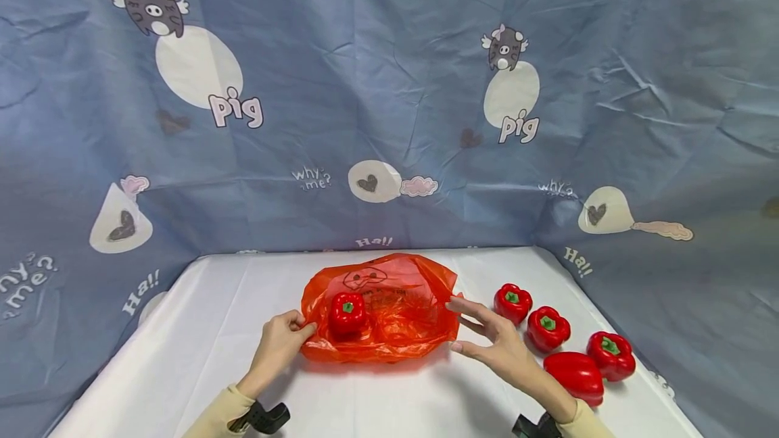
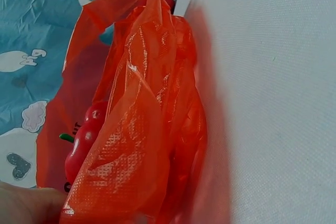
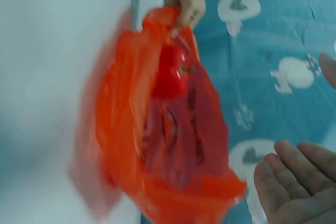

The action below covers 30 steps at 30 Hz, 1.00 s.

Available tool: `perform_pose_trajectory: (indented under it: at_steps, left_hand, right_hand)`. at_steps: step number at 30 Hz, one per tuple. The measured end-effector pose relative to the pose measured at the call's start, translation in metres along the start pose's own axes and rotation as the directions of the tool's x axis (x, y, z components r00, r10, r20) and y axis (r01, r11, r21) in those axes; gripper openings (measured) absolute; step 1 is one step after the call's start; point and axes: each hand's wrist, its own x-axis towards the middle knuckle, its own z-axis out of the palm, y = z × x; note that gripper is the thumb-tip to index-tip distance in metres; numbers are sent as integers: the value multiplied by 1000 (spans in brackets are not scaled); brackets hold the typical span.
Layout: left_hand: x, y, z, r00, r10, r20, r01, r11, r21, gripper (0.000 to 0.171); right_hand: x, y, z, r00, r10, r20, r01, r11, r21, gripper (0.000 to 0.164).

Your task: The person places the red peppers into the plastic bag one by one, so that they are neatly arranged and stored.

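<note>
An orange-red plastic bag [image 1: 402, 330] with dark print lies on the table, its mouth spread wide. Inside, toward its left end, sits a red bell pepper [image 1: 347, 313] with a green stem, also seen in the right wrist view as a pepper [image 3: 172, 72] by the bag's far end. My left hand [image 1: 281, 347] pinches the left edge of the bag between thumb and fingers. At the bag's right edge is my right hand [image 1: 496, 343], thumb and fingers spread apart with nothing between them. The right wrist view shows its fingers [image 3: 302, 174] extended beside the bag.
To the right of my right hand stand several more red peppers: one at the back [image 1: 512, 303], one in the middle [image 1: 548, 328], one at far right [image 1: 610, 355] and one on its side [image 1: 575, 377]. A blue patterned cloth [image 1: 389, 100] hangs behind the white table [image 1: 243, 303].
</note>
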Motion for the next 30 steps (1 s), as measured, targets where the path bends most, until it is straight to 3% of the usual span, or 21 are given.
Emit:
perform_pose_trajectory:
  at_steps: [6,14,22,30]
  left_hand:
    - [0,1,0,1000,-4,3,4,1000,0,14]
    - [0,-2,1,1000,1,-6,-1,1000,2,15]
    - [0,-4,4,999,28,-46,-27,1000,8,16]
    - [0,-3,4,1000,-12,-10,12,1000,18,14]
  right_hand:
    - [0,11,-29,999,7,-45,-6,1000,18,64]
    - [4,46,-63,988,77,-134,-73,997,32,73]
    - [14,73,-81,947,210,-242,-203,978,56,77]
    - [15,85,-90,904,355,-240,-338,935,107,81]
